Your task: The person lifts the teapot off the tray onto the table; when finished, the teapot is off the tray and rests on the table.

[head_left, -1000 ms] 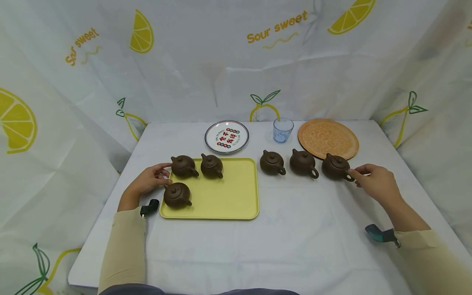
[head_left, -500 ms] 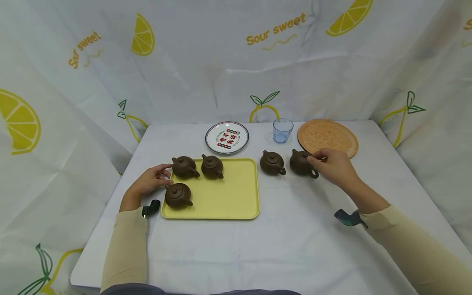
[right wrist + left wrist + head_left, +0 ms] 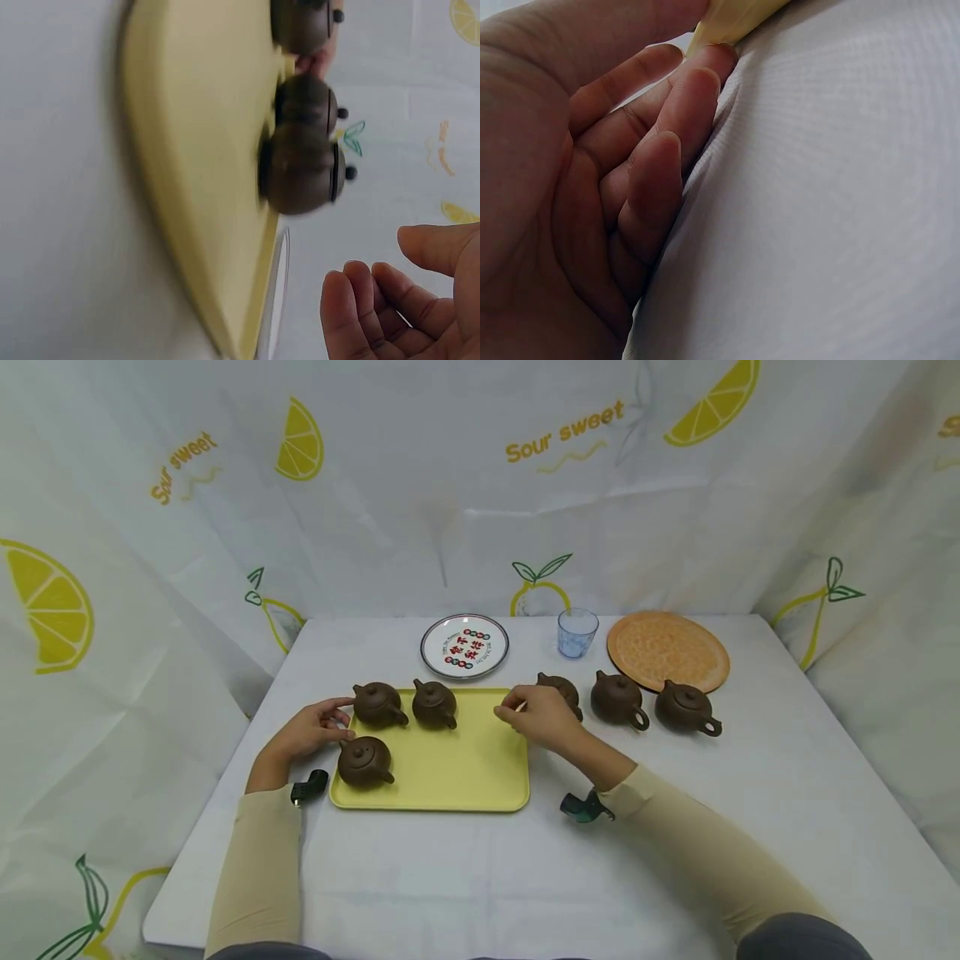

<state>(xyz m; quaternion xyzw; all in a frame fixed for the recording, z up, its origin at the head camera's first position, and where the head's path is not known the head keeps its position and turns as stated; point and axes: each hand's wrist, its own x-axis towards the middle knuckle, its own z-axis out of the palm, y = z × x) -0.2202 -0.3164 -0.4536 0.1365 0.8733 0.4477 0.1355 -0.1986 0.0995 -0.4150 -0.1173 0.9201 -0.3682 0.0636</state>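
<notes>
On the table lies a yellow tray (image 3: 465, 777) bearing three dark brown teapots: a back-left teapot (image 3: 377, 704), a teapot (image 3: 433, 704) beside it and a front-left teapot (image 3: 364, 762). My left hand (image 3: 309, 731) pinches the tray's left rim, thumb over the edge; in the left wrist view its fingers curl against the yellow rim. My right hand (image 3: 542, 714) hovers over the tray's right edge, holding nothing, fingers loosely bent in the right wrist view. It partly hides a teapot (image 3: 564, 687). Two more, a middle teapot (image 3: 617, 697) and a right-hand teapot (image 3: 686, 707), stand farther right.
Behind the tray lies a white plate (image 3: 465, 672) with printed red characters. A bluish glass (image 3: 576, 635) stands near the back edge, beside a round orange-brown mat (image 3: 667, 647). Printed white cloth hangs behind and at both sides of the table.
My right hand has moved left from the rightmost teapot, past the middle one, to the tray's right edge. The teapots stay put. My left hand keeps its place at the tray.
</notes>
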